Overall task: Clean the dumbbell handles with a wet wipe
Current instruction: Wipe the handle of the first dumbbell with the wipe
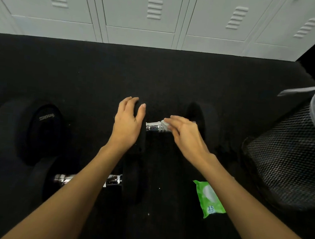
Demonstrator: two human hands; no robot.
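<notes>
A black dumbbell lies across the dark floor with its chrome handle (153, 127) showing between my hands. My left hand (128, 123) cups the top of its left head (141, 137), fingers spread over the rim. My right hand (185, 134) presses a whitish wet wipe (164, 125) around the right part of the handle. The dumbbell's right head (202, 121) sits just behind that hand. A second dumbbell lies nearer to me, its chrome handle (113, 180) partly hidden under my left forearm.
A green wet-wipe pack (209, 199) lies on the floor under my right forearm. A black mesh bin (291, 157) with a grey liner stands at the right. Another dumbbell head (27, 128) sits far left. Pale lockers (153, 13) line the back.
</notes>
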